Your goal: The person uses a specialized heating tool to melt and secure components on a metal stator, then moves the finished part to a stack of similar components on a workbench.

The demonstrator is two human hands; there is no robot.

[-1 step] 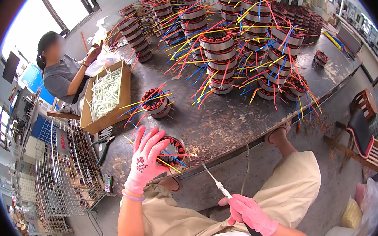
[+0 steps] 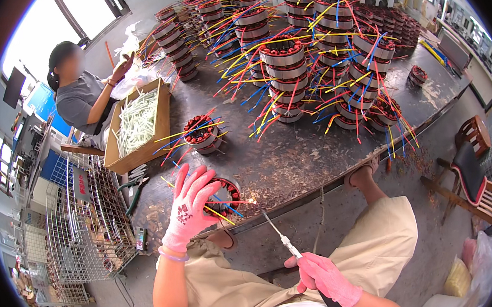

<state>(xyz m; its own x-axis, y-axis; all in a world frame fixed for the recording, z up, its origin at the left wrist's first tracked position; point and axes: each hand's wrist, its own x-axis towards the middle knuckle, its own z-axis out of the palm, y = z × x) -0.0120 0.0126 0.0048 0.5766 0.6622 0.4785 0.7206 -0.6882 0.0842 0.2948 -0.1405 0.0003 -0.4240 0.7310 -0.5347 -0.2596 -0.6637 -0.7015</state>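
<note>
One dark, scuffed worktable (image 2: pixel 314 154) carries dozens of ring-shaped motor stators (image 2: pixel 282 54) in stacks, each with copper windings and red, yellow and blue leads. One cardboard box (image 2: pixel 142 132) holds pale tubes. One stator (image 2: pixel 223 192) lies at the near table edge. The left hand (image 2: pixel 188 210), in a pink glove, rests on it with fingers spread, not closed. The right hand (image 2: pixel 323 276), also gloved, grips one thin soldering iron (image 2: pixel 274 228), tip glowing at the stator.

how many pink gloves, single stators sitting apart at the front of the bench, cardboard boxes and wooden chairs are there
pink gloves: 2, left hand, right hand
single stators at front: 2
cardboard box: 1
wooden chairs: 2
total: 7
</note>
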